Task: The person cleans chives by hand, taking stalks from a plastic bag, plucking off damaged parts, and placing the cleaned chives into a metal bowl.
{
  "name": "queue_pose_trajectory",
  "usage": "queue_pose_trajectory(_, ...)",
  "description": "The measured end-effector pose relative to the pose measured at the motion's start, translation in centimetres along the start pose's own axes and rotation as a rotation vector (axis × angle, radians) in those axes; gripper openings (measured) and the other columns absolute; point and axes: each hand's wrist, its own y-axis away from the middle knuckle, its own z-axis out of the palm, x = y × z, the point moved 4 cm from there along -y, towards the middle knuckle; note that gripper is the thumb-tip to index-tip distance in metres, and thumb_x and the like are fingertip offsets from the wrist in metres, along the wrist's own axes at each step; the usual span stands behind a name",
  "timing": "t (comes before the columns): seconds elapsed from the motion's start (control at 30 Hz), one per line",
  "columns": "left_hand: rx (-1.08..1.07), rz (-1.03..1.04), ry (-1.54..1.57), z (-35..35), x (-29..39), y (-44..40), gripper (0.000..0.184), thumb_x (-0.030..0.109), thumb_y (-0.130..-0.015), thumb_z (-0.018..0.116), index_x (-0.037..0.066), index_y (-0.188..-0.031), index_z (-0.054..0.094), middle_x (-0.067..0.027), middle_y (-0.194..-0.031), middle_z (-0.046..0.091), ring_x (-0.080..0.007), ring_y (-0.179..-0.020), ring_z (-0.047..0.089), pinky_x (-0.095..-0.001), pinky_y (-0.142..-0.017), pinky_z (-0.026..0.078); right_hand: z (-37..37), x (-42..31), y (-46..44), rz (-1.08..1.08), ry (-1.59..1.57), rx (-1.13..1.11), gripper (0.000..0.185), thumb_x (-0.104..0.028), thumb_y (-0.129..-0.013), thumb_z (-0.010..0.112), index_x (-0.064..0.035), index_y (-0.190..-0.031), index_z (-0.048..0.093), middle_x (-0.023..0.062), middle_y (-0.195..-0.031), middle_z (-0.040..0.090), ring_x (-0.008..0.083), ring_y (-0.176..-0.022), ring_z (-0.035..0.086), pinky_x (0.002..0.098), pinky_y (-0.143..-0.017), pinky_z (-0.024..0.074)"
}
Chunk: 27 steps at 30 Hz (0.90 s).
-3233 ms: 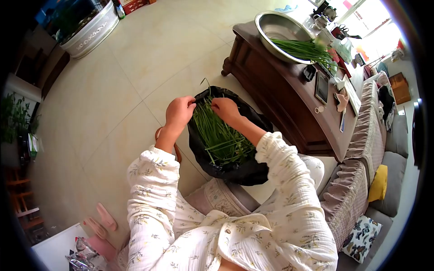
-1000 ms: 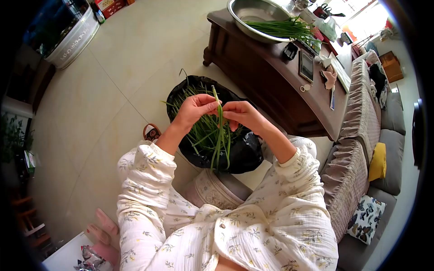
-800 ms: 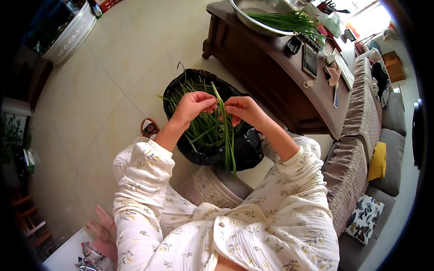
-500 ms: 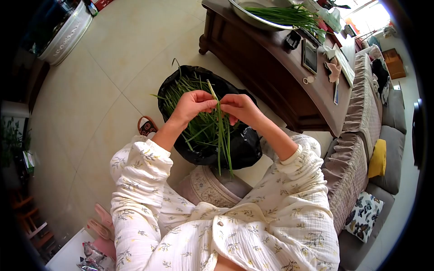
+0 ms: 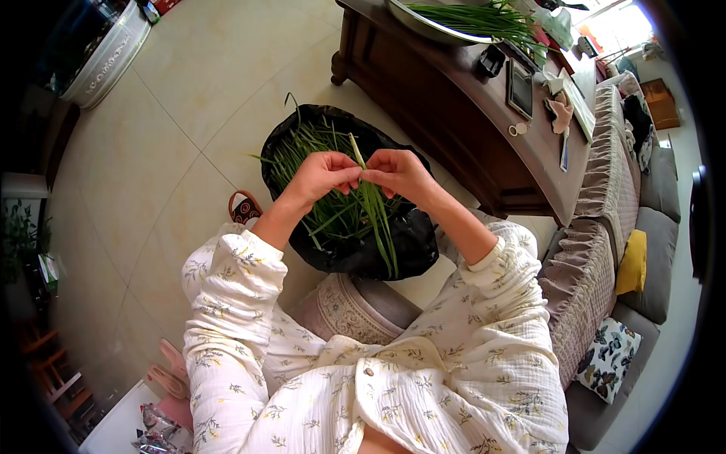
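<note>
A black plastic bag (image 5: pixel 408 250) stands open in front of my knees, filled with long green stalks (image 5: pixel 299 155). Above it, my left hand (image 5: pixel 327 178) and my right hand (image 5: pixel 395 175) meet, fingertips almost touching. Both pinch a small bunch of green stalks (image 5: pixel 378 219), whose pale ends point up and away between the hands while the leaves hang toward me over the bag. Which fingertips bear on which stalk is too small to tell.
At the upper right a dark wooden table (image 5: pixel 439 91) carries a metal basin (image 5: pixel 431 29) with green stalks, a phone (image 5: pixel 520 89) and a knife (image 5: pixel 565 150). A sofa (image 5: pixel 586 303) runs along the right. Pink slippers (image 5: pixel 170 371) lie lower left.
Since the oldest frame, both hands have come up from inside the bag with a bunch of stalks. Lately my right hand has closed in on my left. The view has shifted slightly.
</note>
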Motion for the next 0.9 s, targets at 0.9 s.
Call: queue_pose_trajectory(0.9,0.234,0.249,-0.368,-0.6,1.0,0.0,0.023,0.012,-0.077,0.073,0.000,-0.094,0.066,-0.0038,-0.085,0.066,-0.0124,-0.076,0.060,-0.0243,-0.073,0.046,-1.0,0.0,0.1,0.062,-0.200,-0.044,0.015,-0.015,-0.089,0.056,-0.0023,-0.085,0.062,0.0024,-0.068,0.064,0.0048,-0.049,0.045,0.0193,-0.047,0.0363)
